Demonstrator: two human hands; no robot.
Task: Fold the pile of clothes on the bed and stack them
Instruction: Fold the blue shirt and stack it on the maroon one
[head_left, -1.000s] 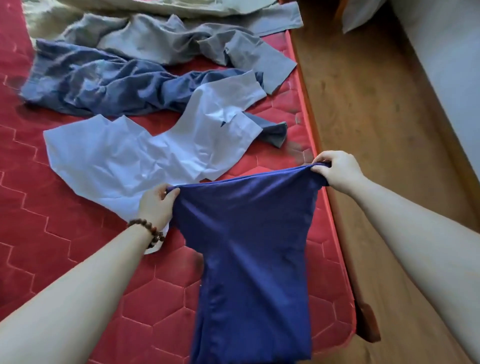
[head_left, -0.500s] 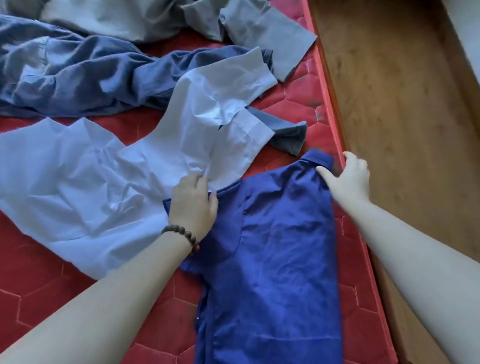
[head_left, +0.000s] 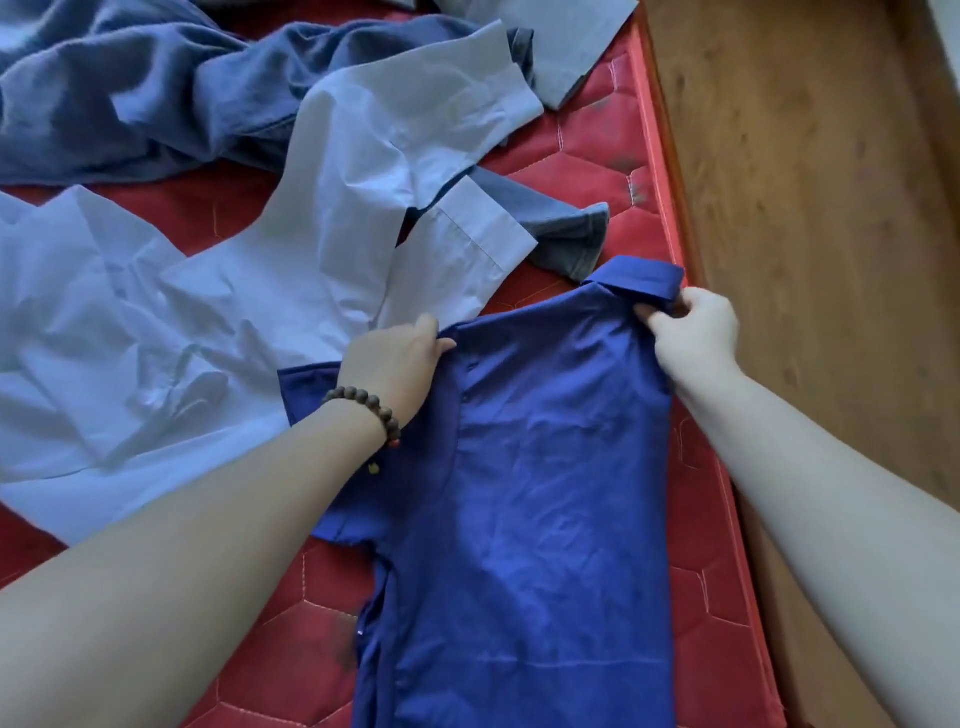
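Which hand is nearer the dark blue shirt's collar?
Right. The right hand pinches the dark blue shirt just under its collar, by the mattress edge. The left hand grips the shirt's opposite shoulder, farther from the collar.

Soft, even daylight, brightest on the right forearm (head_left: 810, 499) and fading leftward from it; the left forearm (head_left: 171, 561) sits in shade. No glare, shadows faint. Slight overall softness; wide-angle bowing shows in the mattress edge (head_left: 675, 218) beyond that forearm.
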